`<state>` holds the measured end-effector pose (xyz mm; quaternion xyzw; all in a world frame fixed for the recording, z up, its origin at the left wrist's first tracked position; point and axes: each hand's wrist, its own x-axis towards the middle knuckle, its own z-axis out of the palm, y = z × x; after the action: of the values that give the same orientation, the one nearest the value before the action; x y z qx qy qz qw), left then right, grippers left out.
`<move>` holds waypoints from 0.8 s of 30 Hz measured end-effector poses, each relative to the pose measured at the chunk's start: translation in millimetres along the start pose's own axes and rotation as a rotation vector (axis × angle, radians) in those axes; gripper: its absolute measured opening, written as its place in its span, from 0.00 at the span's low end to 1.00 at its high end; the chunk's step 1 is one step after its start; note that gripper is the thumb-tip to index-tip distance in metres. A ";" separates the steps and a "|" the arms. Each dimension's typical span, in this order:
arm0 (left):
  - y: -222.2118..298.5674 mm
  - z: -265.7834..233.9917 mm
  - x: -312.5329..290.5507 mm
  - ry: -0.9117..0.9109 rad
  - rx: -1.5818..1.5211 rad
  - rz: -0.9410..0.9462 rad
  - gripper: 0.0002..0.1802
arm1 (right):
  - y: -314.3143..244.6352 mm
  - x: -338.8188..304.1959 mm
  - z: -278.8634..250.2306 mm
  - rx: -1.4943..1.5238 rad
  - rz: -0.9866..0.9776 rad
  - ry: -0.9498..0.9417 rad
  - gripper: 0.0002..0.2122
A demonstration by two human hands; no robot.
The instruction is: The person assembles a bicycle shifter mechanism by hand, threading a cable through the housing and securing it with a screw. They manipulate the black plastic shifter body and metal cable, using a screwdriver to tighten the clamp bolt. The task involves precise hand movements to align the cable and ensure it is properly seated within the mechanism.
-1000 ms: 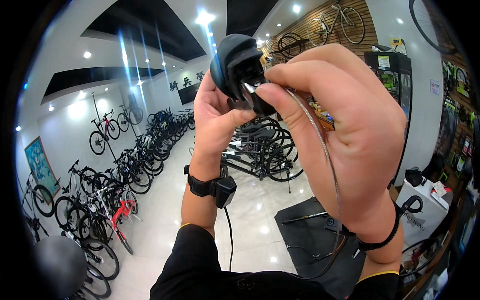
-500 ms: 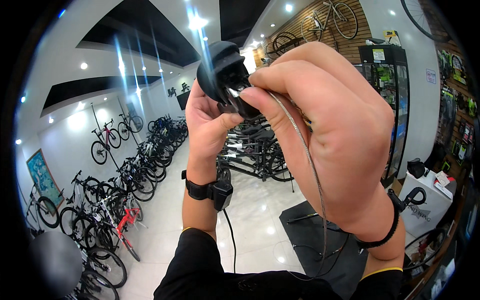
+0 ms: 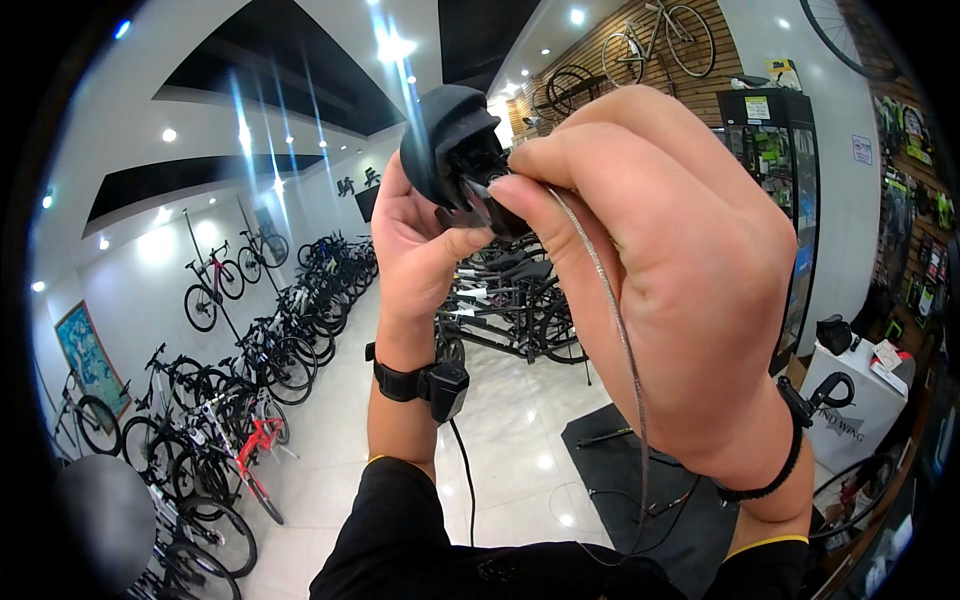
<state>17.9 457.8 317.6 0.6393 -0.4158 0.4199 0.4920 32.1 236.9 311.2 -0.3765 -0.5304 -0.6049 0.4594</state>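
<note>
A black bicycle shift lever (image 3: 447,125) with a rounded, matt cover is held up at the upper middle. Behind and below it, my left hand (image 3: 425,245) is closed around it, the thumb along its lower side. My right hand (image 3: 665,220) pinches a thin silver wire cable (image 3: 607,275) between thumb and forefinger, right at the lever's open side. From that pinch the cable hangs down in a long curve past my right palm toward my lap. Its tip is hidden by my fingers and the lever.
Rows of bicycles (image 3: 270,350) line the left side, and more bicycles (image 3: 510,310) stand ahead. A dark mat (image 3: 590,450) with parts on it lies below my right arm. At the right are a black glass cabinet (image 3: 765,105) and a white box-shaped stand (image 3: 835,440).
The lever and both hands have shifted very slightly to the right in the picture. My grip on the lever and the cable looks the same.
</note>
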 end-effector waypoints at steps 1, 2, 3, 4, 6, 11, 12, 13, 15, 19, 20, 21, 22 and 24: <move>1.7 -1.7 -0.5 0.002 0.022 -0.007 0.44 | -0.7 0.3 0.0 0.008 0.005 0.000 0.07; 1.2 2.0 -1.8 0.040 0.018 -0.011 0.45 | -0.4 -0.6 0.1 0.007 0.011 -0.005 0.07; 1.5 8.8 -3.8 0.078 0.014 -0.016 0.45 | 0.5 -0.9 0.1 0.012 0.018 -0.009 0.07; 1.0 12.2 -5.4 0.117 0.011 -0.021 0.45 | 1.5 -2.1 0.4 0.020 0.031 -0.016 0.07; 3.4 10.9 -7.4 0.121 0.017 -0.026 0.45 | 1.7 -2.1 1.1 0.054 0.058 -0.013 0.06; 0.4 11.5 -12.2 0.139 0.006 -0.056 0.46 | 14.7 -12.5 14.7 0.216 -0.017 0.045 0.08; -3.4 13.4 -10.0 0.113 -0.028 -0.023 0.46 | 15.9 -12.9 14.1 0.244 -0.042 0.028 0.09; -5.9 12.3 -10.6 0.096 -0.045 -0.009 0.47 | 16.3 -13.7 13.1 0.273 -0.067 0.010 0.10; -4.9 8.7 -10.9 0.061 -0.057 0.013 0.47 | 13.2 -14.0 5.4 0.332 -0.090 -0.040 0.13; -5.2 15.1 -10.3 0.068 -0.013 0.023 0.47 | 17.0 -19.7 1.0 0.347 -0.130 -0.069 0.13; -1.9 16.3 -10.0 0.068 -0.004 0.011 0.47 | 15.8 -20.6 -0.8 0.364 -0.109 -0.071 0.12; -2.0 14.7 -10.8 0.064 -0.002 0.010 0.47 | 14.4 -21.4 -2.2 0.382 -0.087 -0.074 0.11; -2.5 13.3 -11.7 0.061 -0.001 0.009 0.46 | 17.1 -23.3 1.5 0.432 -0.063 -0.037 0.10; -4.0 12.2 -12.3 0.052 -0.001 0.017 0.46 | 18.4 -24.6 0.1 0.425 -0.078 -0.013 0.10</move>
<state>19.5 448.0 302.8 0.6244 -0.4087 0.4402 0.4994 56.9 240.5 293.5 -0.2542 -0.6633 -0.4943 0.5010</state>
